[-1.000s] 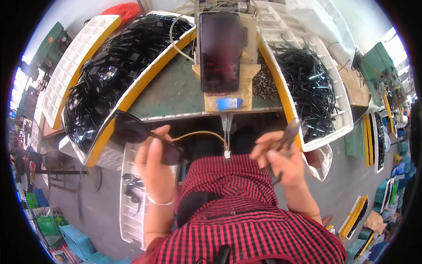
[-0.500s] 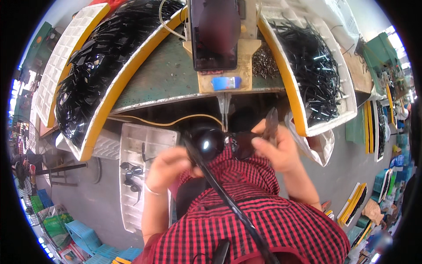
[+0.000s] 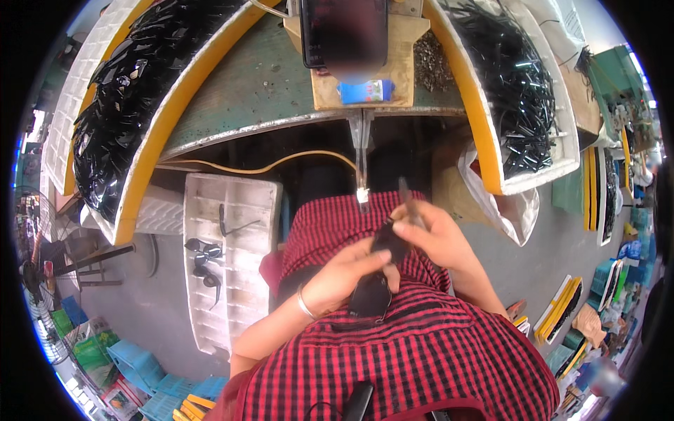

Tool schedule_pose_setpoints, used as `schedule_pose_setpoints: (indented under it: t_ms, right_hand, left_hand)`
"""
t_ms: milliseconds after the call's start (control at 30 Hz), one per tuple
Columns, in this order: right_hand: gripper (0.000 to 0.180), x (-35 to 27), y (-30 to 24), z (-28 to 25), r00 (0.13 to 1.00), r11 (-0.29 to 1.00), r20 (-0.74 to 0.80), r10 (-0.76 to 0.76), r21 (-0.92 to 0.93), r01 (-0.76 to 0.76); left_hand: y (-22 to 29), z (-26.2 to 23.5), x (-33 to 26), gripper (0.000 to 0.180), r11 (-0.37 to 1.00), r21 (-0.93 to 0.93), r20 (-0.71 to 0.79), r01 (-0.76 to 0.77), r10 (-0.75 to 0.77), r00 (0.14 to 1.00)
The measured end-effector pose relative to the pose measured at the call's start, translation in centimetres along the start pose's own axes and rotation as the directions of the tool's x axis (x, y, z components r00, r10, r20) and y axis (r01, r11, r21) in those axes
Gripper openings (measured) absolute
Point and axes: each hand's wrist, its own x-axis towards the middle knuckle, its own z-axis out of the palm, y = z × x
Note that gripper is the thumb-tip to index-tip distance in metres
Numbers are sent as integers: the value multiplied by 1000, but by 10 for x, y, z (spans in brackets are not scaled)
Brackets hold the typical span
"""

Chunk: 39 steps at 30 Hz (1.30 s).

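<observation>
Dark upright phone screen point(image 3: 344, 31) on wooden stand, perhaps a small blue label point(image 3: 364, 91) beneath.

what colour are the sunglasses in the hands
Black sunglasses, frame and lenses alike; head view.

Workbench point(image 3: 260, 91) ahead; parts bins left point(image 3: 119, 105) and right point(image 3: 519, 91) of it. Tray point(image 3: 228, 266) below left. Both hands point(image 3: 351, 270) point(image 3: 439, 235) together over lap, on sunglasses point(image 3: 375, 281).

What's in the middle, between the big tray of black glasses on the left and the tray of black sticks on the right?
In the head view, a green worktop carrying a wooden stand with a phone.
</observation>
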Motion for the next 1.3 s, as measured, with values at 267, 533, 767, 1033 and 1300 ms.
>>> schedule_pose_setpoints:
  t_ms: [267,533,767,1033,1300]
  right_hand:
    - [23,-4,0,1,977,986,-211,15,166,20]
    - [27,-8,21,-8,947,933,-296,121,360,-6]
    - [26,-11,19,-8,953,932,-268,140,361,-35]
    - [26,-11,17,-2,961,879,-210,183,473,-64]
    - [43,-13,13,0,952,596,-48,302,789,-149]
  left_hand:
    - [-3,6,3,28,984,16,-178,-179,179,968]
    - [-5,5,4,29,968,8,-146,-250,249,958]
    - [-10,6,4,29,967,63,-127,-248,254,959]
    - [-13,3,-1,25,958,72,-139,-279,287,948]
    - [-16,6,-3,26,956,102,-133,-275,287,949]
